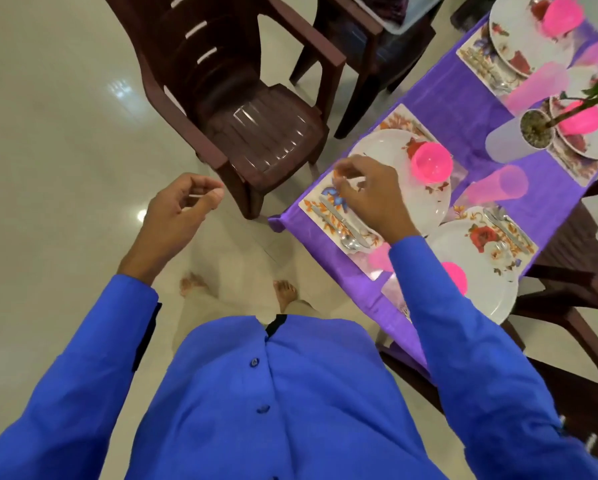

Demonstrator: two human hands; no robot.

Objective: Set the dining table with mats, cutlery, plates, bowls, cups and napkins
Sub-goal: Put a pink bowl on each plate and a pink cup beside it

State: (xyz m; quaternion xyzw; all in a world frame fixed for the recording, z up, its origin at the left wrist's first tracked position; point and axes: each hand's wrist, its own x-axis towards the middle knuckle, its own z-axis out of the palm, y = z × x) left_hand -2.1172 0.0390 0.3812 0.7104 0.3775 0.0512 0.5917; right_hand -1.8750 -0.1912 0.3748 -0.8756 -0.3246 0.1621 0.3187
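Two hands are up, and the step looks like straightening cutlery at the table's [463, 98] near corner: the right hand [366, 192] hovers, fingers loosely curled, over the mat [316, 211]; whether it pinches anything I cannot tell. The left hand [179, 209] hangs loosely curled, holding nothing. The knife [339, 220] and spoon [351, 241] lie beside the plate [377, 147], long axes parallel to the mat's edge, spoon bowl toward the person; next calls for a light nudge.

This is a home dining room. A table [463, 98] under a purple cloth carries floral place mats [328, 216], flowered white plates [380, 147], pink bowls [432, 162] and cups (translucent pink plastic). Brown moulded plastic armchairs [221, 98] stand on a glossy pale tiled floor [48, 133], and a small potted plant [536, 128] serves as centrepiece.
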